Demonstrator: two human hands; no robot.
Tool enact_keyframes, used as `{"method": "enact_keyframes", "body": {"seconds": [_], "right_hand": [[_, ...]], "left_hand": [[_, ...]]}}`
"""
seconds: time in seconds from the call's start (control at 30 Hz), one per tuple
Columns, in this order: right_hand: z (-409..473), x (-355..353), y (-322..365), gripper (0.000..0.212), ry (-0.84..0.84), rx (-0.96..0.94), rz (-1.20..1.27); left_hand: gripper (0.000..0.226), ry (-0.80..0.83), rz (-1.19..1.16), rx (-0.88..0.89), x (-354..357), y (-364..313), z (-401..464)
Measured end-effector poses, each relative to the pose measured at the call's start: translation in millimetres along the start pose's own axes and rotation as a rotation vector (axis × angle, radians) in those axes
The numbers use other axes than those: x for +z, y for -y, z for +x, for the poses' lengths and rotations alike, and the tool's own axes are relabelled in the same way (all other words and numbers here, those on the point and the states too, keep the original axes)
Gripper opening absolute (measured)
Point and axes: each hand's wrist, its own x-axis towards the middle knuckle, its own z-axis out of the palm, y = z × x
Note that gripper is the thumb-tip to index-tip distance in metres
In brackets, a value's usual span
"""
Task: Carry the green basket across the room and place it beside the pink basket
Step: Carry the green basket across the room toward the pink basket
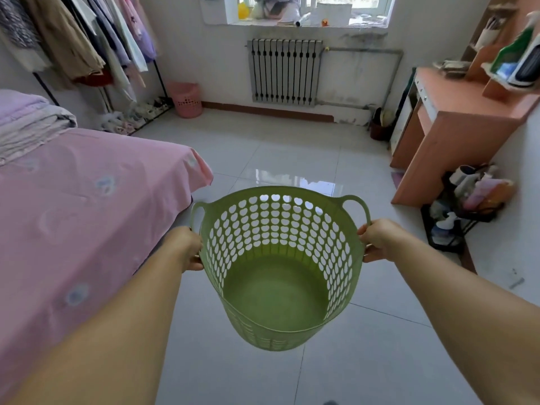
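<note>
An empty green basket (277, 290) with heart-shaped holes hangs in the air over the tiled floor, low in the middle of the head view and tilted with its mouth toward me. My left hand (188, 248) grips its rim by the left handle. My right hand (377, 239) grips the rim by the right handle. The pink basket (187, 99) stands on the floor far across the room, against the wall to the left of the radiator.
A bed with a pink sheet (87, 200) fills the left. A clothes rack (76, 39) with shoes under it lines the far left wall. An orange desk (455, 124) and a low black rack of bottles (464, 211) stand on the right. Tiled floor (292, 153) lies between.
</note>
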Motion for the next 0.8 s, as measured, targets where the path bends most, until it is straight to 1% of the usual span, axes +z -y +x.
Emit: {"method": "enact_keyframes", "body": {"seconds": [0.17, 0.23, 0.3, 0.57, 0.7, 0.8], "right_hand": [[102, 16, 69, 0.021, 0.018, 0.011, 0.022], [159, 20, 103, 0.020, 0.030, 0.009, 0.025], [206, 22, 136, 0.020, 0.048, -0.004, 0.022], [371, 36, 302, 0.019, 0.061, -0.033, -0.052], [448, 59, 372, 0.020, 0.072, -0.035, -0.084], [512, 83, 426, 0.018, 0.092, -0.040, -0.105]], "left_hand": [[0.019, -0.015, 0.004, -0.019, 21, -73, 110], [0.018, -0.020, -0.010, -0.025, 33, -107, 164], [0.023, -0.027, -0.027, -0.032, 42, -139, 203], [0.027, -0.060, -0.090, -0.051, 69, -278, 349], [0.026, -0.075, -0.097, -0.053, 70, -335, 427], [0.026, -0.042, -0.098, -0.052, 68, -382, 499]]}}
